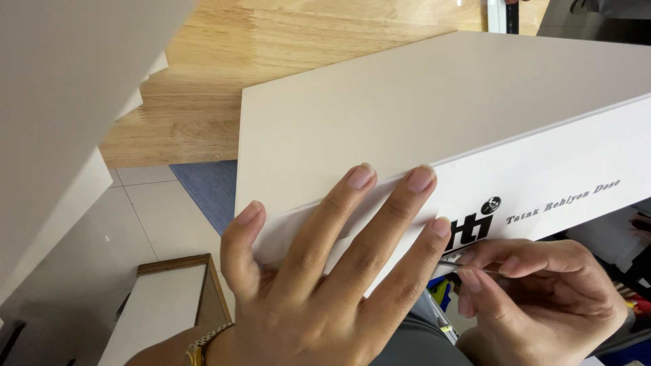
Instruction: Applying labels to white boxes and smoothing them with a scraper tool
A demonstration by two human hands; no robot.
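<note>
A large white board (420, 108) lies across a wooden table (203, 88), its near strip folded down toward me and printed with a dark logo and lettering. My left hand (325, 271) lies flat with fingers spread on that folded strip, fingertips at the crease. My right hand (536, 291) is below the strip's lower edge, thumb and forefinger pinched on a thin strip or sliver (475, 268) at the board's edge. A gold bracelet (203, 342) is on my left wrist.
More white boards (61, 122) stand at the left. A wooden-framed white panel (169, 305) lies on the pale tiled floor (149, 203) below. A ruler's end (502, 17) shows at the table's far edge. Colourful items (441, 291) lie under the board.
</note>
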